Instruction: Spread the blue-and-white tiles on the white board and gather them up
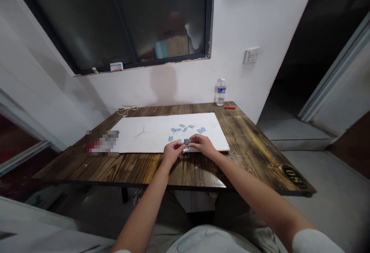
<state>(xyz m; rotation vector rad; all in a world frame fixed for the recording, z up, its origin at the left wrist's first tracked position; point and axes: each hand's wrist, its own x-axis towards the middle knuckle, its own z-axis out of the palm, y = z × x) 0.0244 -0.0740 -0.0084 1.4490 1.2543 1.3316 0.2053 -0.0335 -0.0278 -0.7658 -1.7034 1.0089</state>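
Note:
My left hand [172, 151] and my right hand [202, 144] meet at the near edge of a white board [156, 129]. Between their fingertips is a small dark grey rectangular piece [187, 143], pinched from both sides; its exact kind is too small to make out. Just beyond my fingers, several small flat blue-outlined pieces [185, 129] lie scattered on the board's right half. One of these blue-outlined pieces [170, 138] lies close to my left hand. Thin dark lines [143, 131] meet at a point on the left half of the board.
The board lies on a dark wood-grained table [248, 156]. A water bottle [221, 92] stands at the back right beside a red stick-like thing [230, 107]. A white cable [127, 109] is coiled at the back left. A blurred patch [104, 142] covers the board's left end.

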